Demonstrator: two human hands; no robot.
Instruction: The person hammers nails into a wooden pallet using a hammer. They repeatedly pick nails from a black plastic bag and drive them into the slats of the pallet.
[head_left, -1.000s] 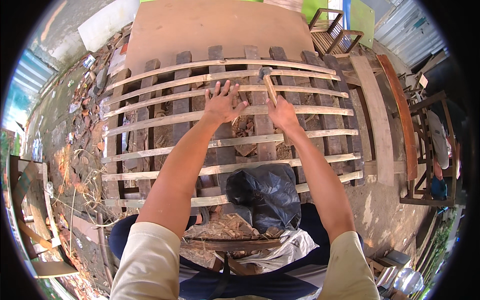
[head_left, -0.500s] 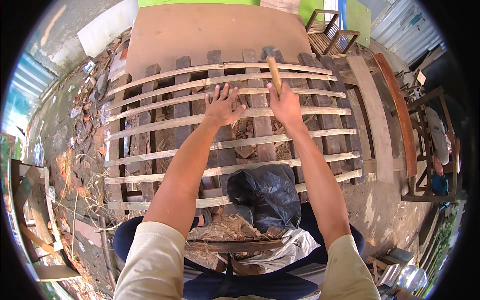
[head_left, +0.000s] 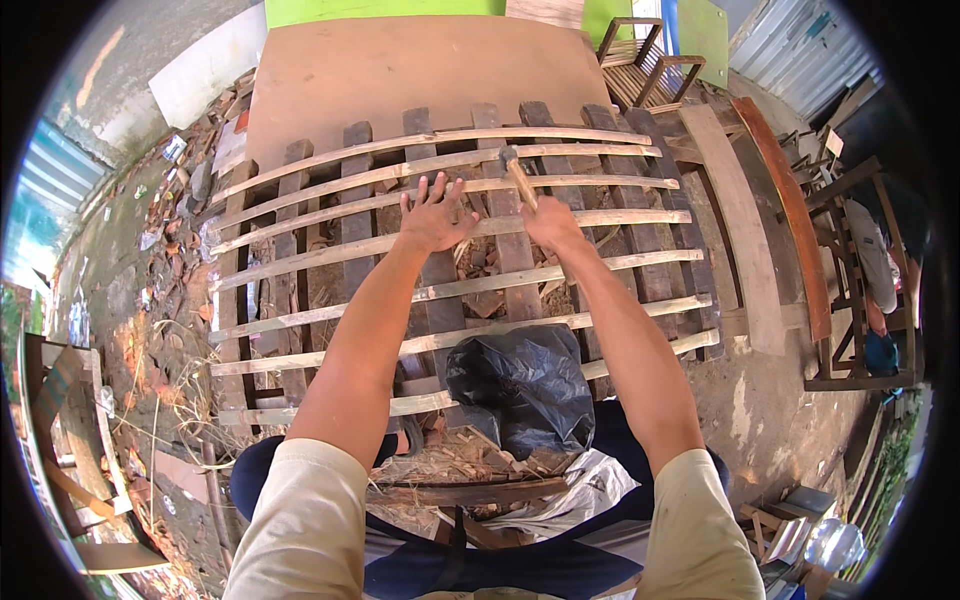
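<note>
Several pale, narrow wooden slats [head_left: 640, 218] lie crosswise over a row of dark planks [head_left: 357, 228] in front of me. My left hand [head_left: 435, 218] rests on the slats with its fingers spread, holding nothing. To its right, my right hand [head_left: 552, 224] is closed round the wooden handle of a hammer [head_left: 522, 184]. The hammer's dark head is down at one of the upper slats, over a dark plank. Whether a nail sits under it is too small to tell. A black plastic bag [head_left: 520, 390] lies over the near slats, between my forearms.
Beyond the planks lies a large brown board [head_left: 420, 70]. A slatted wooden frame [head_left: 650, 75] stands at the far right. Long boards, one pale [head_left: 740, 230] and one reddish [head_left: 785, 205], run along the right, near a partly visible person [head_left: 878, 270]. Rubble [head_left: 165, 245] covers the left ground.
The hammer's head has come down from beyond the top slat onto the upper slats, and my right hand has moved slightly nearer and left. My left hand stays spread on the slats.
</note>
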